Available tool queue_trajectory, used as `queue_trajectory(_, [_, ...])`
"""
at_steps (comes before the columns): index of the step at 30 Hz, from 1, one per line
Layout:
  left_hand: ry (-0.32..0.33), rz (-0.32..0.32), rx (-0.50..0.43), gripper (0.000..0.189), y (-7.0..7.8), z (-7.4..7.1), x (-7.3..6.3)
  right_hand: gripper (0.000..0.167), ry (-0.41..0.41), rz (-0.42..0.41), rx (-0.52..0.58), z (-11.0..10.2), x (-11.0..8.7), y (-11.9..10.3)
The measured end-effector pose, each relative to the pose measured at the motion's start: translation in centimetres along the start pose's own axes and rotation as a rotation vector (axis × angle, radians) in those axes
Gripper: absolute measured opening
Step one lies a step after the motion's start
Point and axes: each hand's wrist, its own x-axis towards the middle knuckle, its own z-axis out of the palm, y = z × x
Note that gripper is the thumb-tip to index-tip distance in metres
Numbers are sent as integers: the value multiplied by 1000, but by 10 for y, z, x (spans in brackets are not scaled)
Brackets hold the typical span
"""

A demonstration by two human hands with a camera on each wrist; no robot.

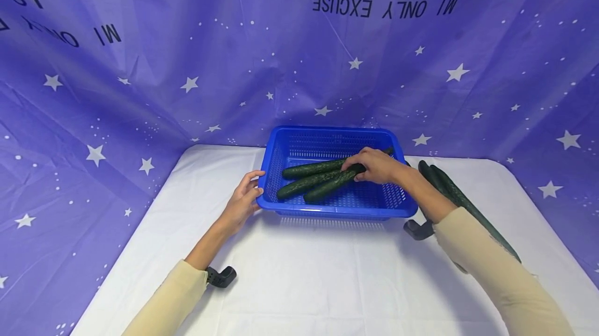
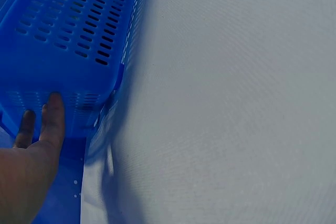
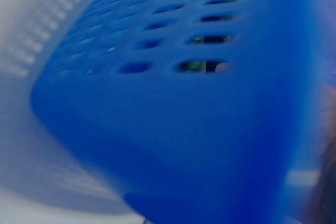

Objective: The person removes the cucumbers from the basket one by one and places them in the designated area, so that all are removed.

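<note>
A blue plastic basket with slotted walls stands on the white-covered table. Three dark green cucumbers lie in it: a back one, a middle one and a front one. My right hand reaches over the basket's right end, its fingers curled round the front cucumber near its right end. Those fingers partly hide the other cucumbers. At the basket's left end, my left hand touches the rim. In the left wrist view its extended fingers press against the outer end wall.
More cucumbers lie on the table right of the basket, partly under my right forearm. A purple star-printed cloth hangs behind and at the sides. Black wrist cameras sit on both wrists.
</note>
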Motion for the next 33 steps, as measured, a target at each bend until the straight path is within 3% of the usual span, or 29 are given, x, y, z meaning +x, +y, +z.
queue_trajectory(12, [12, -9, 3, 52, 1, 2, 0, 43, 97, -59, 36, -33, -18, -11])
queue_trajectory(24, [23, -15, 5, 51, 1, 3, -1, 42, 186, 78, 100, -59, -57, -3])
queue_trajectory(33, [25, -11, -4, 51, 0, 3, 0, 43, 267, 159, 119, -63, -94, 9])
